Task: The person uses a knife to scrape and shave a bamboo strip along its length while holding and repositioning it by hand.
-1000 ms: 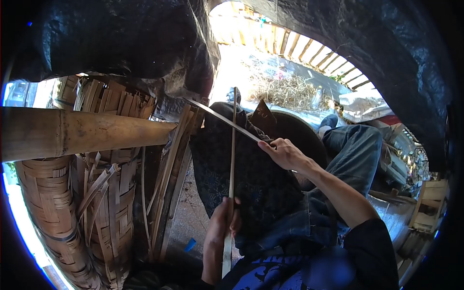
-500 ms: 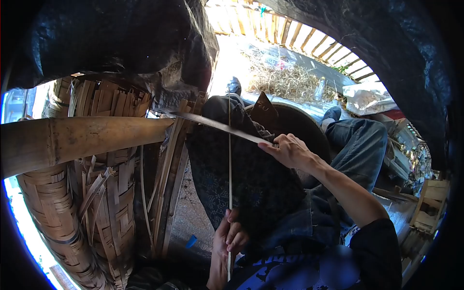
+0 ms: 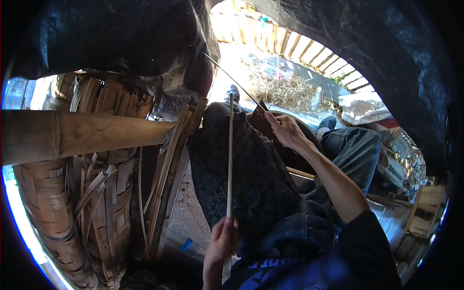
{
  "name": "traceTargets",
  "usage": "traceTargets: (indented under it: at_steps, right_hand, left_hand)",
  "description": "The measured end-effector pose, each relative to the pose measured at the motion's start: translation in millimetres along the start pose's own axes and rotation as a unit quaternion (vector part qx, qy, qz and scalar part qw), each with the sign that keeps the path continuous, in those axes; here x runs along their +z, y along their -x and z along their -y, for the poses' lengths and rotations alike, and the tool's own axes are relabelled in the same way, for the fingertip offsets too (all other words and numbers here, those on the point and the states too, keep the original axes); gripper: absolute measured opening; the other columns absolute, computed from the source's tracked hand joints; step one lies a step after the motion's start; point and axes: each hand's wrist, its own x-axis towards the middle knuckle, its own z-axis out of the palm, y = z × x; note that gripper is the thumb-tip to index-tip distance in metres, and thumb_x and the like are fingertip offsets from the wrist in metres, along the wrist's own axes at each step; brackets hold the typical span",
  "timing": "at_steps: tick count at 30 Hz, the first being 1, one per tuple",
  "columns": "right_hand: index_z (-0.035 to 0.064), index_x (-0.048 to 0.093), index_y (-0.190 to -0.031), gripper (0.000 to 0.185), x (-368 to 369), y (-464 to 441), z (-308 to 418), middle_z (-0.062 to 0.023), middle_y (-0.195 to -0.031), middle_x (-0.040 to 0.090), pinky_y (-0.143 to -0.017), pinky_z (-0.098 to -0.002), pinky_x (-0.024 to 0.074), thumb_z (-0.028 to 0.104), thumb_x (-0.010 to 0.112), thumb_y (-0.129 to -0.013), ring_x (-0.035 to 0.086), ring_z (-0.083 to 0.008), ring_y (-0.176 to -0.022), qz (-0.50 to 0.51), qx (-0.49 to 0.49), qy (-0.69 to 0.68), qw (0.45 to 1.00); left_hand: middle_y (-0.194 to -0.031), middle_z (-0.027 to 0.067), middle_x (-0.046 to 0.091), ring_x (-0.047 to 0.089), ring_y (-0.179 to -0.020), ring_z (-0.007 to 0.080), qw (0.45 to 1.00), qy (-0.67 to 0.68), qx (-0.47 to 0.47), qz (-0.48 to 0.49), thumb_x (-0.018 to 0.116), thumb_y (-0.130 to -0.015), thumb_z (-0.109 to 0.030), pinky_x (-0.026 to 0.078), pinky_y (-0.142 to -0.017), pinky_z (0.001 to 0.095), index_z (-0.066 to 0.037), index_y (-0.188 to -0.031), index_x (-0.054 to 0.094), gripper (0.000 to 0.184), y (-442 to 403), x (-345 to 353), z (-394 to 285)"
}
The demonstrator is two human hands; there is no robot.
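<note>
My left hand (image 3: 223, 239) is closed around the lower part of a long, thin bamboo strip (image 3: 230, 159). The strip stands nearly upright in view, over the dark patterned cloth (image 3: 256, 169) on my leg. My right hand (image 3: 286, 130) is closed on the handle of a long knife (image 3: 232, 77), most of the handle hidden by my fingers. The blade is seen almost edge-on and slants up and left, its tip in front of the dark sheeting. In view, the blade lies to the right of the strip's upper end and apart from it.
A thick bamboo pole (image 3: 96, 135) juts in from the left, above woven bamboo baskets (image 3: 43, 208). Split bamboo pieces (image 3: 166, 179) lean beside my leg. Dry straw (image 3: 282, 89) lies ahead, near a slatted fence (image 3: 299, 46). Black sheeting (image 3: 396, 53) hangs overhead. A blue scrap (image 3: 186, 244) is on the floor.
The knife has swung from crossing the strip to pointing up and away, with my right hand moved upward. My left hand has turned, and the strip now shows its wider face.
</note>
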Motion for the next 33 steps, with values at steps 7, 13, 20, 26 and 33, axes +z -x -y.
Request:
traceTargets:
  at_steps: [7, 13, 20, 26, 33]
  right_hand:
    - [-0.0028, 0.066, -0.076, 0.064, -29.5, 90.3, 10.3, -0.0162, -0.051, 0.053, -0.055, -0.0389, 0.0459, 0.056, 0.045, -0.091, 0.059, -0.0273, -0.05, 0.068, -0.045, 0.148, 0.986]
    - [-0.0001, 0.067, -0.076, 0.078, -21.2, 94.6, 6.8, -0.0169, -0.061, 0.061, -0.069, -0.0418, 0.0516, 0.072, 0.037, -0.084, 0.065, -0.0316, -0.067, 0.155, 0.05, 0.154, 0.975]
    - [-0.0014, 0.065, -0.081, 0.081, -4.4, 91.2, 2.2, -0.0199, -0.073, 0.064, -0.077, -0.0418, 0.0509, 0.074, 0.037, -0.083, 0.065, -0.033, -0.08, 0.109, 0.007, 0.202, 0.973]
    - [-0.0012, 0.064, -0.077, 0.076, 3.9, 88.7, 10.2, -0.0213, -0.072, 0.063, -0.07, -0.0429, 0.0508, 0.071, 0.041, -0.083, 0.064, -0.0344, -0.078, 0.116, 0.009, 0.2, 0.973]
    - [-0.006, 0.064, -0.079, 0.076, 20.0, 32.9, -13.8, -0.024, -0.07, 0.063, -0.06, -0.0443, 0.0524, 0.066, 0.042, -0.087, 0.066, -0.035, -0.071, 0.014, -0.034, 0.152, 0.988]
  left_hand:
    - [-0.057, 0.0006, 0.043, 0.042, -0.049, 0.0087, 0.936, -0.329, 0.061, -0.11, 0.035, -0.1, -0.028, 0.032, -0.045, 0.0269, -0.003, -0.084, 0.052, 0.034, -42.6, 18.3, -20.9]
    - [-0.061, 0.0138, 0.048, 0.049, -0.054, 0.0263, 0.876, -0.445, 0.13, -0.137, 0.037, -0.099, -0.025, 0.037, -0.053, 0.0393, 0.001, -0.085, 0.051, 0.033, -41.2, 23.7, -15.7]
    - [-0.066, 0.0169, 0.051, 0.051, -0.059, 0.0319, 0.862, -0.462, 0.135, -0.16, 0.035, -0.099, -0.025, 0.038, -0.056, 0.0418, 0.002, -0.085, 0.049, 0.033, -29.5, 25.1, -8.4]
    - [-0.063, 0.0071, 0.048, 0.047, -0.055, 0.0165, 0.91, -0.386, 0.022, -0.151, 0.035, -0.1, -0.028, 0.037, -0.053, 0.0331, -0.001, -0.083, 0.05, 0.035, -15.2, 30.0, -18.4]
    - [-0.06, -0.0032, 0.039, 0.035, -0.049, 0.0059, 0.94, -0.297, -0.017, -0.167, 0.037, -0.1, -0.03, 0.029, -0.043, 0.0237, -0.006, -0.082, 0.048, 0.032, 28.3, 28.8, -1.4]
